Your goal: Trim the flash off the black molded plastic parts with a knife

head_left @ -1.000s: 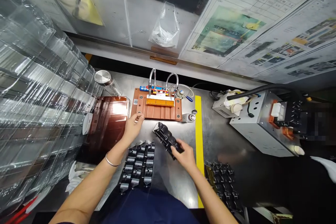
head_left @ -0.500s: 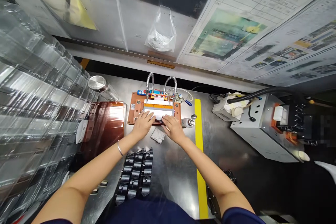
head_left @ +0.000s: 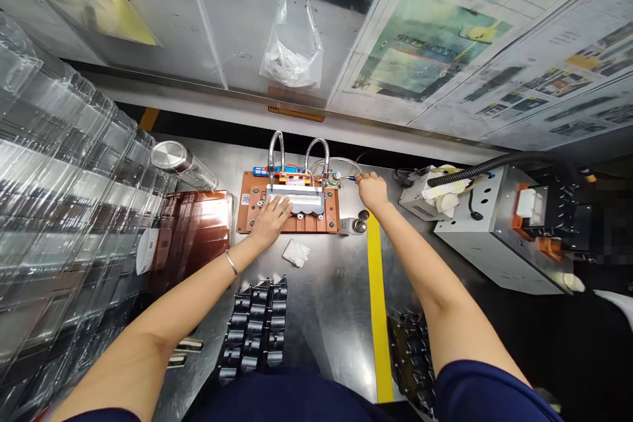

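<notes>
A brown fixture plate [head_left: 291, 224] lies on the metal bench, with a dark grey part carrying a white strip [head_left: 306, 200] seated on it. My left hand [head_left: 270, 221] rests flat on the part's left side, fingers stretched out. To the right of the fixture, my right hand [head_left: 372, 190] has its fingers closed round the end of the blue-handled lever [head_left: 351, 178]. Two bent metal hoses [head_left: 316, 145] arch over the back of the fixture. A folded white cloth [head_left: 295, 252] is in front of it.
Rows of black moulded parts [head_left: 254, 326] lie near my body. Stacked clear trays [head_left: 59, 211] fill the left, beside a lidded glass bottle [head_left: 180, 161]. A small metal-capped bottle [head_left: 357, 224] stands right of the fixture; a grey machine [head_left: 499, 244] is farther right, beyond yellow tape [head_left: 378, 303].
My right hand has left the part's front edge and taken hold of the lever, which has swung farther back. My left hand stays on the part. The orange strip no longer shows.
</notes>
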Action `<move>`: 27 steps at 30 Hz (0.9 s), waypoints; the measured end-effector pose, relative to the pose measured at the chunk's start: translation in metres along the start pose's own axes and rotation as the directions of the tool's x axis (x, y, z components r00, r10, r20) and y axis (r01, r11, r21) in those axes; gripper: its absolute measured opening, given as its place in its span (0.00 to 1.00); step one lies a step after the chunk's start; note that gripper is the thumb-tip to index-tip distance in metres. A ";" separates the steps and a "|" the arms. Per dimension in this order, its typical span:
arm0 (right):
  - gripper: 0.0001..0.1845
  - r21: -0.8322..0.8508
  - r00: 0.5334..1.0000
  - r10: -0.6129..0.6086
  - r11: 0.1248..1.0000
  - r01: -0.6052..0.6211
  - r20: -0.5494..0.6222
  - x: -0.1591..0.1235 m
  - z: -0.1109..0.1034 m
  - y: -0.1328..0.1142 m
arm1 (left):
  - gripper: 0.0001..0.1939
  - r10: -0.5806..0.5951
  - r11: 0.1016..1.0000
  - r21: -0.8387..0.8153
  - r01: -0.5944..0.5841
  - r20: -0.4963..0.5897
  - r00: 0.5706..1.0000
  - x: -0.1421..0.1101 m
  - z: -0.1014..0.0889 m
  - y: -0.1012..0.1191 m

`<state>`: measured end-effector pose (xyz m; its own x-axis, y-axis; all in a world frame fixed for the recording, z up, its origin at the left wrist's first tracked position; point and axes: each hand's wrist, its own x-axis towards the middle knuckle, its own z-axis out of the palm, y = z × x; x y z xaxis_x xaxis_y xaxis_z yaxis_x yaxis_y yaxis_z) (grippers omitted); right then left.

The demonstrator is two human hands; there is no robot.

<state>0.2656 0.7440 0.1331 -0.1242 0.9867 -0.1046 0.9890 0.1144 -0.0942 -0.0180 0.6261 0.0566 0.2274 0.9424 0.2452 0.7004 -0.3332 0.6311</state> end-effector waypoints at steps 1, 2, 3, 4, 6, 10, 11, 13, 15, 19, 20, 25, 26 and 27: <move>0.18 0.024 1.000 0.002 1.000 -0.002 -0.009 -0.001 -0.001 -0.002 | 0.13 -0.032 0.999 -0.027 0.032 -0.006 0.999 0.000 -0.003 0.000; 0.18 0.053 1.000 0.005 0.999 -0.004 -0.020 -0.003 -0.001 -0.005 | 0.13 -0.062 0.997 -0.041 0.061 -0.021 0.998 0.001 -0.006 0.000; 0.17 0.084 0.999 0.006 0.996 -0.003 -0.033 -0.008 0.001 -0.011 | 0.14 -0.109 0.993 -0.042 0.107 -0.051 0.993 0.002 -0.009 0.000; 0.18 0.123 0.999 0.006 0.992 0.000 -0.043 -0.015 0.004 -0.019 | 0.16 -0.187 0.982 -0.036 0.184 -0.096 0.978 0.002 -0.013 0.001; 0.19 0.232 0.999 -0.004 0.972 0.015 -0.050 -0.034 0.017 -0.040 | 0.20 -0.418 0.908 -0.056 0.414 -0.166 0.893 0.004 -0.019 0.003; 0.26 0.452 0.999 -0.009 0.892 0.029 -0.048 -0.089 0.044 -0.084 | 0.27 -0.692 0.721 -0.145 0.677 -0.109 0.714 -0.003 -0.030 0.024; 0.28 0.521 0.999 0.012 0.853 0.016 -0.051 -0.105 0.048 -0.091 | 0.27 -0.690 0.723 -0.153 0.674 -0.098 0.717 -0.010 -0.034 0.032; 0.31 0.697 0.997 0.068 0.717 -0.019 -0.043 -0.139 0.051 -0.097 | 0.27 -0.679 0.732 -0.164 0.661 -0.090 0.729 -0.035 -0.043 0.050; 0.30 0.822 0.996 0.082 0.569 -0.019 -0.034 -0.172 0.047 -0.097 | 0.29 -0.611 0.787 -0.180 0.589 -0.104 0.785 -0.071 -0.054 0.068; 0.23 0.773 0.999 -0.041 0.632 0.052 -0.034 -0.228 0.028 -0.100 | 0.19 -0.116 0.986 -0.148 0.081 -0.247 0.962 -0.143 -0.081 0.093; 0.23 0.735 0.998 -0.063 0.677 0.044 -0.001 -0.240 0.023 -0.105 | 0.18 0.018 0.991 -0.120 -0.054 -0.281 0.959 -0.156 -0.087 0.097; 0.11 0.652 0.970 -0.195 0.756 0.054 0.146 -0.301 -0.005 -0.172 | 0.23 0.401 0.911 0.057 -0.408 -0.355 0.845 -0.190 -0.114 0.111; 0.09 0.671 0.947 -0.280 0.734 0.105 0.159 -0.313 -0.012 -0.186 | 0.22 0.429 0.900 0.084 -0.428 -0.350 0.833 -0.194 -0.119 0.113; 0.09 0.717 0.900 -0.398 0.679 0.159 0.177 -0.324 -0.019 -0.198 | 0.22 0.448 0.892 0.110 -0.439 -0.347 0.824 -0.198 -0.125 0.115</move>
<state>0.1115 0.4036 0.2044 -0.5201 0.8220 -0.2321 0.5935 0.1523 -0.7903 -0.0668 0.3976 0.1727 0.2663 0.6173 0.7403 0.5996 -0.7075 0.3742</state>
